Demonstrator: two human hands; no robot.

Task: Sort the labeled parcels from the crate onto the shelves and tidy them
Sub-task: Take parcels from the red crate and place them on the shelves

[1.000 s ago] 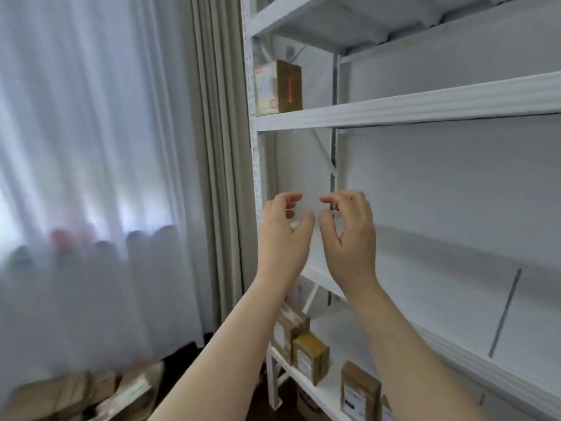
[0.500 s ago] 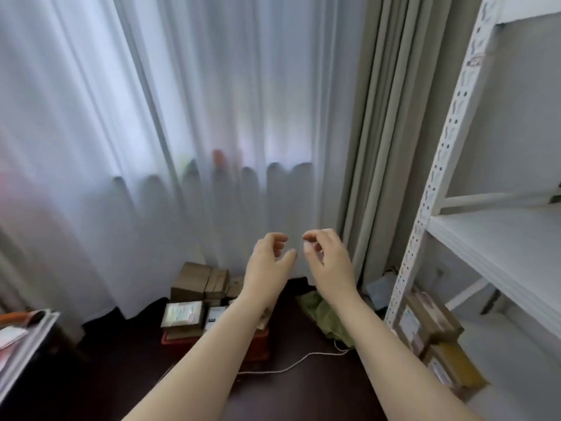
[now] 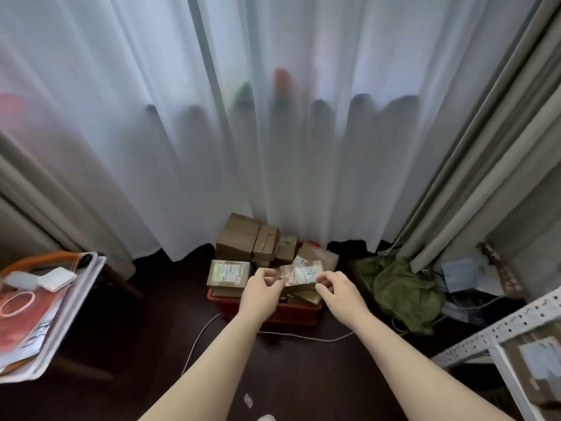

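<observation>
Cardboard is piled high in that red crate [image 3: 273,314] on the dark floor, right up against the white curtain [image 3: 273,147]. You've got both hands down over it. Your left hand [image 3: 261,291] pinches the left end of a flat labelled parcel [image 3: 300,274] with curled fingers, and your right hand [image 3: 340,291] grips the right end the same way. So the parcel sits between them, label up, just over the crate's contents. Honestly can't tell if it's lifted clear or touching the boxes underneath.

Just left of it, another parcel with a white label [image 3: 229,272] lies flat on top of the pile at the crate's left corner. Behind those, plain brown boxes [image 3: 239,238] stand stacked at the back, against the curtain hem.

Crumpled green cloth [image 3: 400,290] is on the floor to the right of the crate, and a white cable [image 3: 197,338] snakes across the floor in front of it. A white shelf frame [image 3: 498,329] pokes in at bottom right with a labelled box [image 3: 537,369] on it. A white tray [image 3: 76,302] of odds and ends is off to the left.
</observation>
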